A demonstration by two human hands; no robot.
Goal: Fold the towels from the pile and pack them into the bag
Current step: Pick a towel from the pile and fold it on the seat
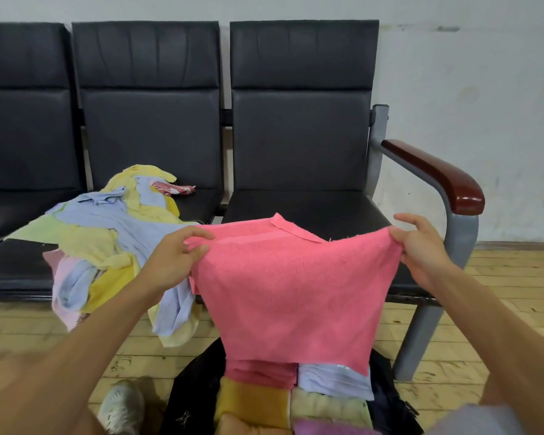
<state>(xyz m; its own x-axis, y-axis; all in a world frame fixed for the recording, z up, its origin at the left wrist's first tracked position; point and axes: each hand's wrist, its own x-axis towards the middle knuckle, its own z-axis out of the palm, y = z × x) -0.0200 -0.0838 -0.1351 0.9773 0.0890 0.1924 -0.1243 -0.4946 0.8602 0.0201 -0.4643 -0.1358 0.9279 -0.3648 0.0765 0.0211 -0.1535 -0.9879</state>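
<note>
A pink towel (289, 287) hangs spread out in front of me, over the front of the right seat. My left hand (173, 255) pinches its upper left corner and my right hand (421, 246) pinches its upper right corner. A pile of crumpled towels (107, 240) in blue, yellow, green and pink lies on the middle seat and spills over its front edge. Below the pink towel a black bag (195, 390) stands open on the floor, and several folded towels (296, 400) lie stacked inside it.
A row of black padded seats (302, 127) stands against a white wall, with a dark red armrest (437, 174) and a grey metal leg (421, 334) at the right end. The floor is yellow wood. A white shoe (120, 406) shows beside the bag.
</note>
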